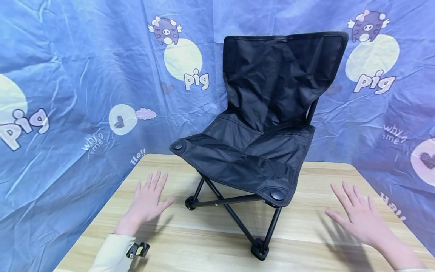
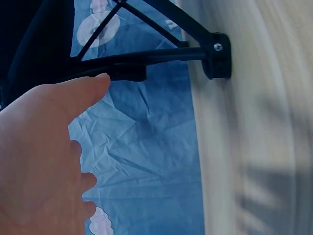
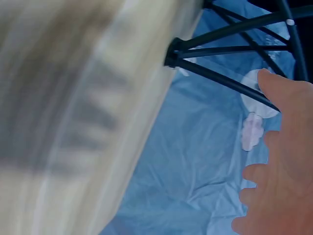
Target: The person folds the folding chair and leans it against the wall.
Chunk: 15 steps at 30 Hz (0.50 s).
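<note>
A black folding camp chair (image 1: 258,143) stands unfolded and upright on the wooden table, its fabric seat facing forward and to the left. Its crossed metal legs (image 1: 234,215) end in black plastic feet (image 1: 259,249). To the left of the chair, my left hand (image 1: 146,202) hovers over the table with fingers spread, holding nothing. My right hand (image 1: 361,217) is likewise spread above the table on the chair's right side, apart from it. Both wrist views show a hand, thumb extended, with chair legs (image 2: 146,56) beyond; the right wrist view has crossed legs (image 3: 230,85) too.
The light wood table (image 1: 190,241) carries the chair and shadows of both hands. Behind and around it hangs a blue cloth (image 1: 85,75) printed with pigs and lettering. A small black device (image 1: 138,249) is strapped at the left wrist, beside a white sleeve (image 1: 113,253).
</note>
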Tool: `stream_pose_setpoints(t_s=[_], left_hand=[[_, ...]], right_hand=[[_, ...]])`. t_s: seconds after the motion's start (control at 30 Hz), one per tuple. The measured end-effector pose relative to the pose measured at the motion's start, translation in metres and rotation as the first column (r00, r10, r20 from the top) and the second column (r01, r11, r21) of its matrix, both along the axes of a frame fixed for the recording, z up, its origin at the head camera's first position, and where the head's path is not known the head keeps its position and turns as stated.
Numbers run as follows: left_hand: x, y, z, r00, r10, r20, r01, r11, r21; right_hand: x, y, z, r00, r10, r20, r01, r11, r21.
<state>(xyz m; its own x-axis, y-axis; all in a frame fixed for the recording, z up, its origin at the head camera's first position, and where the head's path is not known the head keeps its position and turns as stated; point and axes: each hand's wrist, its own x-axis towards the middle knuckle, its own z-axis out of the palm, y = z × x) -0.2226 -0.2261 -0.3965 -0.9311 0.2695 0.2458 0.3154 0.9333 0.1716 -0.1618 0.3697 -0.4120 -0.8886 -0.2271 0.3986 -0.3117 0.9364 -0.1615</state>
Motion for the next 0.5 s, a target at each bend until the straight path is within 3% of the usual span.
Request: stream_pose_setpoints(t_s=[0.5], left_hand=[[-0.003, 0.002, 0.019, 0.999, -0.044, -0.007, 0.044, 0.997, 0.068]], right_hand=[[0.003, -0.008, 0.040, 0.995, 0.061, -0.073, -0.058, 0.998, 0.029]])
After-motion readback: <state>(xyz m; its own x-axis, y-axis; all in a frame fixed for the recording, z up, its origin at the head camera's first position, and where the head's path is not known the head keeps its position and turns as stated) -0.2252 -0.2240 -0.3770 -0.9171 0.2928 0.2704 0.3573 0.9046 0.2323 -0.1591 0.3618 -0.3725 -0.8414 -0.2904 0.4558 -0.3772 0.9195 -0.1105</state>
